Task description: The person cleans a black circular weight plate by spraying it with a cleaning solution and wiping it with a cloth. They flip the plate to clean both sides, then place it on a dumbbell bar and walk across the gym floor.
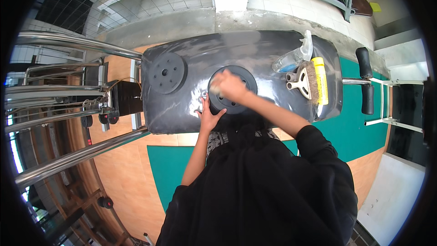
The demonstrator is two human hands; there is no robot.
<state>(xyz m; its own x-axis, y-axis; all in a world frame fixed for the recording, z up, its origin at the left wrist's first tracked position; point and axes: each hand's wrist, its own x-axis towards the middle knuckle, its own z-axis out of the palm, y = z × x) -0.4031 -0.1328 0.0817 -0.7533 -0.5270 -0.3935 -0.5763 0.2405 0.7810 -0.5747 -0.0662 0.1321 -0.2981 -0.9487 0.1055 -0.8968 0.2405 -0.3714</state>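
Observation:
A round black weight plate [235,107] lies flat on a padded black bench [181,116] before me. My left hand [209,116] rests at its near left edge with the fingers spread, the thumb touching the rim. Above the plate's upper left part is my right hand [228,83], closed on a pale cloth or sponge [215,85] that is partly hidden and blurred. Another black weight plate [168,73], with a centre hole and smaller holes around it, lies flat at the bench's left end.
On the bench's right part are a clear spray bottle [292,58], a brush head with brown bristles [309,83] and a yellow tube-shaped container [320,80]. Chrome bars [85,153] reach the bench's left side. Padded rollers [365,75] stand beyond its right end. A green mat [170,167] lies below.

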